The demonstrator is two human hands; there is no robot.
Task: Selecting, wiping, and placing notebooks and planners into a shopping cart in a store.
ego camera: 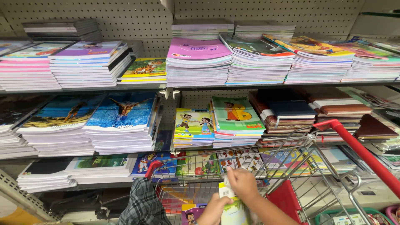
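Head view, 6 o'clock: right hand (243,183) and left hand (215,208) both grip booklet (233,210) over cart (291,166); loose grasp risks dropping it.

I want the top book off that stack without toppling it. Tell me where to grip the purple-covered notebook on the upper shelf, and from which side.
Best guess: take the purple-covered notebook by its front edge, coming straight in from the aisle. It lies flat on top of a tall stack of notebooks, with its front edge facing outward and free. A neighbouring stack crowds its right side, so a side approach looks tighter.
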